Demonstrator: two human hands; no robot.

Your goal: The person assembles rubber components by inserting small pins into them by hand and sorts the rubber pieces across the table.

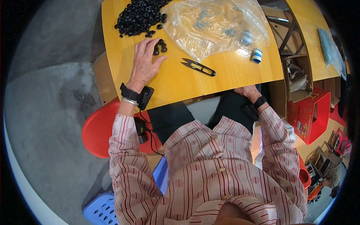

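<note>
Seen from above my head: I sit at a yellow table (232, 71) that fills the upper middle of the frame, my striped sleeves coming up from the bottom edge.

My left hand (144, 62) lies flat on the table left of centre, fingers spread and loose, grasping nothing. Its fingertips touch a few small black rings (160, 47) set apart from the big pile of black rings (140, 15) at the top of the frame, just above them.

My right hand (247, 92) is at the table's lower edge, right of centre, partly tucked under it. I cannot tell whether it is curled shut or holds anything.

A pair of black thread snips (198, 67) lies on the table in the middle of the frame, near my left thumb but apart from it. Above it, a clear plastic bag (217, 24) of small metal parts sprawls across the upper right, and a blue and white spool (257, 55) stands beside the bag's lower right corner.

Risks, as I judge them: the loose rings are small and round, so a careless sweep of my fingers could roll them off the left edge onto the grey floor (48, 93). Reaching right without looking, I could brush the open snips' points.
</note>
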